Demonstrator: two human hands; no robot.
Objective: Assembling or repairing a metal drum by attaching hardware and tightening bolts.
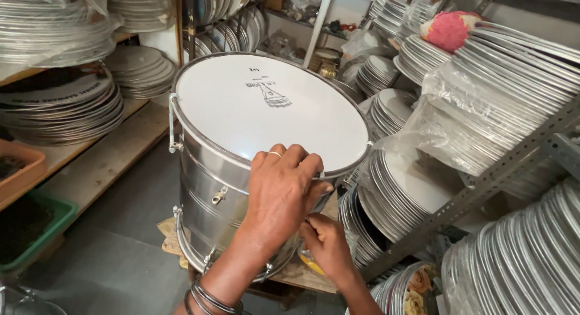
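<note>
Your left hand [283, 191], metal bangles at the wrist, curls its fingers over the near rim of the shiny steel drum with a white head [266, 115], gripping the hoop. Just below, your right hand [326, 242] pinches closed at the drum's side under the rim; what it holds, you cannot tell. The drum stands tilted on a low wooden stand [302, 273] between the shelves. Stacks of metal-rimmed drum heads [519, 91] crowd the grey steel rack [483, 188] to your right.

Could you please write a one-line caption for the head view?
Left hand grips a steel drum's rim, right hand beside it.
</note>
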